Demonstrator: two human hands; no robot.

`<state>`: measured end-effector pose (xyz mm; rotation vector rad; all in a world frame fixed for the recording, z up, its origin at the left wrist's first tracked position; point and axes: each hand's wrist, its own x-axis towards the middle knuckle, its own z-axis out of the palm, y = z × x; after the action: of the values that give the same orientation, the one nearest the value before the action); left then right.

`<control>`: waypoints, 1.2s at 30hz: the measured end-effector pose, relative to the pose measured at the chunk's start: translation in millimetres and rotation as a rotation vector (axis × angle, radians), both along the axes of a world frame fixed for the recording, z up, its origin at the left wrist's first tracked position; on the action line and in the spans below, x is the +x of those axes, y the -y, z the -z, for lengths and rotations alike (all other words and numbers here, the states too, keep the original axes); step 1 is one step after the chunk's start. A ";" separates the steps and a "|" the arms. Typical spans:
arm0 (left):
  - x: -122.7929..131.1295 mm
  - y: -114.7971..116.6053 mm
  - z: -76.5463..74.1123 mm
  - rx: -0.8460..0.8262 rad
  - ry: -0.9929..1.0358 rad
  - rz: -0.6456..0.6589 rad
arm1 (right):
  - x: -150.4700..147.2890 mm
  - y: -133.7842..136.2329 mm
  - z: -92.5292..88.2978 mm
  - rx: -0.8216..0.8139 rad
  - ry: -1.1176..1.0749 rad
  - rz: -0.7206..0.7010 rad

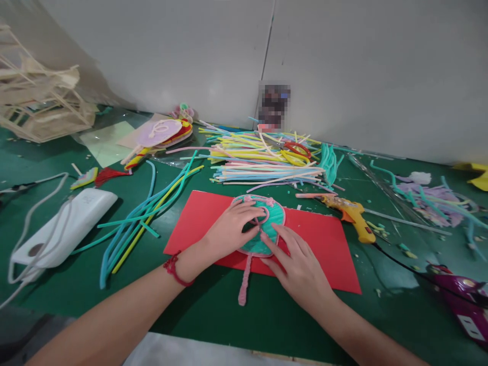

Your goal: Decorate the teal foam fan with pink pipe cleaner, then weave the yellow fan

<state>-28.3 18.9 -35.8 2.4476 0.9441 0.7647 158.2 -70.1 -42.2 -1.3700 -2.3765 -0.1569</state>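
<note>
A round teal fan made of pipe cleaners, edged in pink with a pink handle, lies on a red sheet. My left hand, with a red cord at the wrist, rests on the fan's left half, fingers curled down onto a pink loop in its middle. From the right, my right hand lies flat, its fingers stretched out and pressing the fan's lower right edge.
A heap of coloured pipe cleaners lies behind the sheet, with long blue and yellow ones at left. A yellow glue gun sits at right, a white power bank at left, finished fans farther back, and a purple tool at the right edge.
</note>
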 end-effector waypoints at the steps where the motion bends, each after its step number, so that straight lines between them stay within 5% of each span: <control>1: -0.9 1.1 -2.4 -0.017 -0.028 0.005 | 0.4 -0.5 -0.6 -0.009 -0.033 -0.001; 12: -2.5 5.5 -6.5 0.086 -0.178 0.067 | -2.6 -7.2 -7.6 -0.046 -0.124 -0.068; 21: -7.3 2.6 -11.1 -0.033 -0.089 0.005 | -0.1 -12.1 -2.5 -0.110 -0.114 -0.115; 28: -28.8 -16.2 -26.0 -0.109 0.221 -0.379 | 0.1 -11.3 -6.4 -0.192 -0.143 -0.095; 36: -30.7 -20.6 -21.2 -0.157 0.063 -0.370 | 1.6 -11.3 -6.9 -0.201 -0.184 -0.093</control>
<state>-59.0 39.6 -14.6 2.1275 1.3981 0.8448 159.8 -58.8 -35.3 -1.2943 -2.3442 0.2303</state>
